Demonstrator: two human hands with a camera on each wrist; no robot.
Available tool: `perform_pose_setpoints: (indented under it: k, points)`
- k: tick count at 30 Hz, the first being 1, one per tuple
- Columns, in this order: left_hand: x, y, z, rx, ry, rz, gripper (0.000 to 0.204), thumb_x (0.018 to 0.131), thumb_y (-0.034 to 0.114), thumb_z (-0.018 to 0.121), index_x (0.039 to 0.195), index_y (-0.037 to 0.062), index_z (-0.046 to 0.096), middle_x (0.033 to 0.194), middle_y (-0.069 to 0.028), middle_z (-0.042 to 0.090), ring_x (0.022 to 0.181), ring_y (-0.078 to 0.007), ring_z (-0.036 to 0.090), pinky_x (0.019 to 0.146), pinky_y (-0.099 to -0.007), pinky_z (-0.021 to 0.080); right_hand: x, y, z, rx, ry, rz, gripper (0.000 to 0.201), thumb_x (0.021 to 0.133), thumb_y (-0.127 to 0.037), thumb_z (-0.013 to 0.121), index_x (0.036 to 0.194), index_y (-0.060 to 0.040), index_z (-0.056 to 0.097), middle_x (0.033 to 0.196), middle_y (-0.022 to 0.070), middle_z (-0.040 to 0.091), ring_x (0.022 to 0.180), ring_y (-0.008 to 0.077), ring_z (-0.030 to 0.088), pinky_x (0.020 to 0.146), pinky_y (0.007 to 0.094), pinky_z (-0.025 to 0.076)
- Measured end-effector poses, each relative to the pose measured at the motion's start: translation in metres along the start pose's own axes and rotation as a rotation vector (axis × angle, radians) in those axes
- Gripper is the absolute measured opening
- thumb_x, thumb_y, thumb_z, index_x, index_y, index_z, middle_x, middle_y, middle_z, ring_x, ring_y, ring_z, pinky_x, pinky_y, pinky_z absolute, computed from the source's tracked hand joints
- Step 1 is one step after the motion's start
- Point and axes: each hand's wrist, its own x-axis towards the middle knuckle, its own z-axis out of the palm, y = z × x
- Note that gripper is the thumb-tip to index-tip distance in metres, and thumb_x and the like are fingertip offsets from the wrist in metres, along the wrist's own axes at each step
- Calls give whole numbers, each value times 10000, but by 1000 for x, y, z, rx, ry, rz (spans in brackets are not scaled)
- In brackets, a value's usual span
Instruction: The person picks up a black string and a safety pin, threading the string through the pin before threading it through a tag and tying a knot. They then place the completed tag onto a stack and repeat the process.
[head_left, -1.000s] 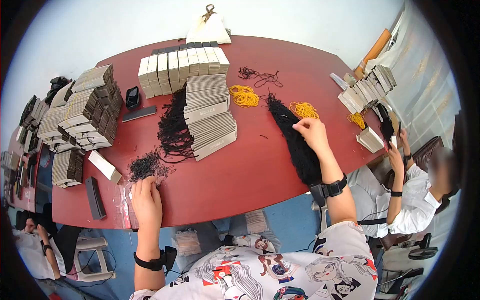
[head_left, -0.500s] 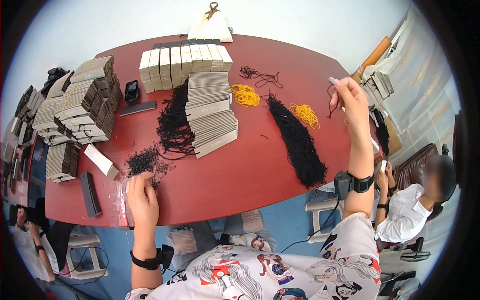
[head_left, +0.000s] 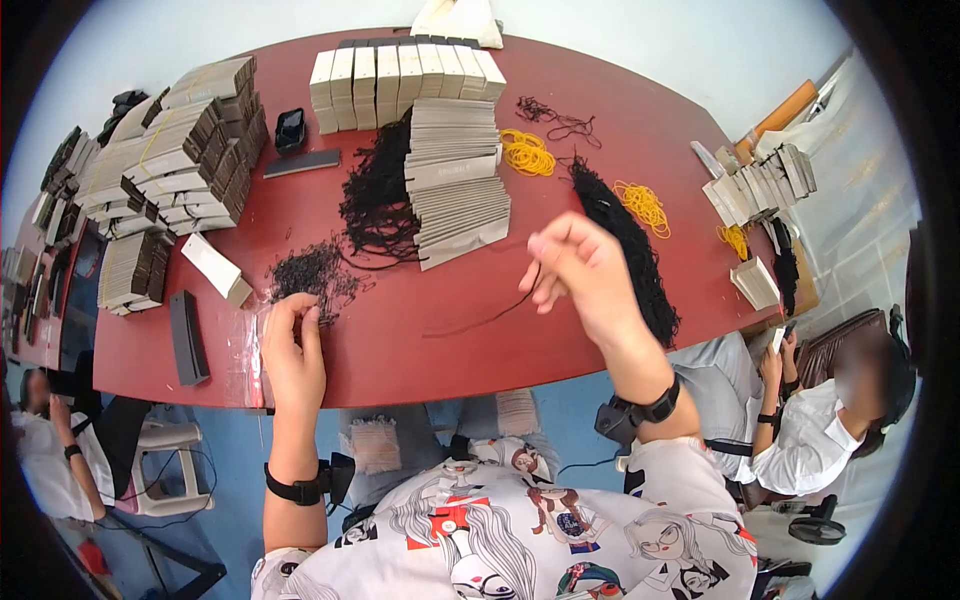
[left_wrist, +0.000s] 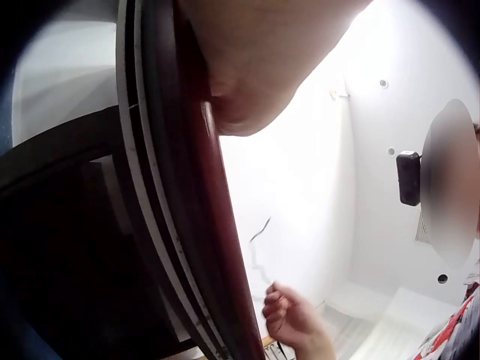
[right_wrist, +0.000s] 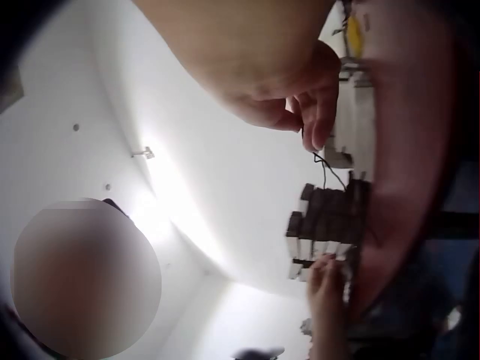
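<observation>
My right hand (head_left: pixel 592 278) is raised over the table in front of the tag stack, pinching a thin black cord (head_left: pixel 478 327) that trails leftward from its fingertips. In the right wrist view the looped cord (right_wrist: pixel 321 159) hangs below the fingers. My left hand (head_left: pixel 295 355) rests at the table's front edge, fingers bent, fingertips at the near side of a pile of small black pins (head_left: pixel 310 270). I cannot tell whether a pin is between its thumb and fingers. A long bundle of black cords (head_left: pixel 632 262) lies right of my right hand, partly behind it.
Stacked grey tags (head_left: pixel 455 190) stand mid-table beside tangled black cords (head_left: pixel 372 195). White boxes (head_left: pixel 405 85) line the back, and bundled tag stacks (head_left: pixel 185 145) fill the left. Yellow rubber bands (head_left: pixel 527 153) lie near the middle. Another person (head_left: pixel 820 420) sits at the right.
My right hand went from the cord bundle out to the far right, then came back leftward with a black cord trailing. The left hand stays by the pins.
</observation>
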Motion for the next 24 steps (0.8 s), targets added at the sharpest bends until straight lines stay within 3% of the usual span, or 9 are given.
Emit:
perform_pose_setpoints:
  k: [5,7,8,9,12,18,24]
  points:
    - [-1,0,1,-25,-28,-54,90,822,-8,547,904,14,577,794,-106,565,730,-228,537,662,-301,424,-31,84,-31,-139,114,156,134,843,-135,618,850,-32,533,727,81,618,549,105,574,472,229,464]
    - [-1,0,2,-40,-25,-48,91,823,-3,552,908,15,581,787,-97,564,733,-212,537,661,-294,425,-39,82,-33,-816,277,-183,152,772,-100,668,837,-43,543,773,65,588,559,116,550,493,251,444]
    - [-2,-3,3,-69,-37,-88,90,829,6,555,912,21,585,786,-85,566,730,-194,537,655,-283,424,-44,75,-30,-931,362,-216,183,701,-80,700,818,-56,561,808,64,553,635,176,546,576,298,447]
    - [-2,-3,3,-70,-46,-88,90,829,6,555,912,21,585,786,-85,566,730,-194,537,655,-283,424,-44,71,-26,-930,366,-208,183,701,-80,700,818,-56,561,808,64,553,635,176,546,576,298,447]
    - [-3,-5,3,-61,-54,-99,86,835,19,560,915,30,589,786,-72,565,716,-174,533,639,-274,419,-37,65,-14,-936,162,-452,182,677,-88,705,824,-70,599,835,76,549,806,264,531,720,359,436]
    - [-4,-2,1,-53,-46,-77,91,828,12,566,916,20,585,782,-76,568,727,-174,538,662,-270,428,-3,71,4,-1004,-284,-493,150,721,-143,680,822,-82,588,849,66,521,854,260,485,768,368,406]
    - [-3,-1,0,-71,-59,-96,94,822,4,569,914,10,586,789,-86,578,728,-186,544,679,-280,434,0,77,18,-1000,-402,-509,135,767,-142,637,785,-65,527,834,74,487,831,265,461,743,372,382]
